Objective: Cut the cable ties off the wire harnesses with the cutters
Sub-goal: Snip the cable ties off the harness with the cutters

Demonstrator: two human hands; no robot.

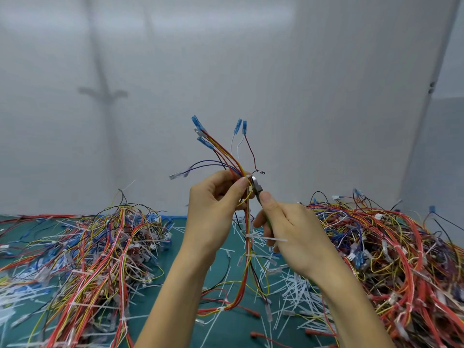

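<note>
Red, yellow, blue and black wire harness: held up in the air above the middle of the worktop, its blue-sleeved terminals fanned out at the top, its lower length hanging to the mat.
Left hand: clenched round the harness just below the fan, thumb and fingertips pinching the bundle.
Right hand: closed around the handles of the cutters, just right of the harness and touching it.
Small steel cutters with green handles: the head sits against the bundle right beside the left thumb tip; whether the blades are closed on a tie I cannot tell.
White plastic cable tie: still wrapped on the hanging harness below the hands, its tail sticking out to the right across the right hand.
Dark green mat worktop: a bare strip shows only between the forearms and toward the near edge.
Cut white tie offcuts: scattered over the middle of the mat, thickest under the right forearm.
Left heap of tangled wire harnesses: covers the left side out to the left edge.
Right heap of tangled wire harnesses: taller, filling the right side to the right edge.
Pale grey wall: stands along the far edge of the worktop; above the heaps the space around the raised hands is open.
Containers: none in view; everything lies loose on the mat.
</note>
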